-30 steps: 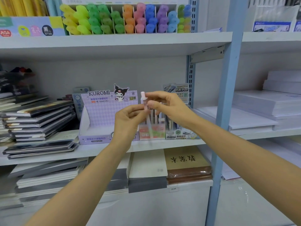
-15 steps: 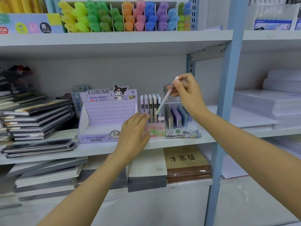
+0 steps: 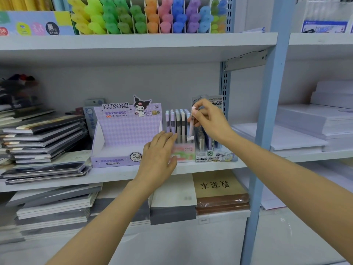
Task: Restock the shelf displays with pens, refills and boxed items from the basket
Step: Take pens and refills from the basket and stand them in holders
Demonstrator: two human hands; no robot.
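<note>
Since half a second ago the right hand [image 3: 212, 121] has dropped from above and swung its pen [image 3: 191, 125] from a slant to almost upright. The pen now stands at the right end of the Fruit Soda box [image 3: 184, 151], beside the row of pens [image 3: 177, 125] already standing in it. The grip is a pinch of thumb and fingertips round the pen's upper part, just below its pale cap. I cannot tell whether the lower end is already inside the box.

The left hand [image 3: 160, 150] lies open against the left front of the Fruit Soda box, with its fingers touching the nearest pens and holding nothing.

Likely trouble:
- The pen's lower end may catch on the box rim or on a neighbouring pen, and then the row tips leftward.
- A hard push down could slide the light box back along the shelf [image 3: 114, 175] if the left hand eases off.
- The right knuckles are touching or nearly touching the refill box [image 3: 212, 156] just right of the Fruit Soda box and could knock it.
- Let go too soon, the pen could fall behind the box.

The Kuromi box [image 3: 124, 134], just left of it, looks empty.
</note>
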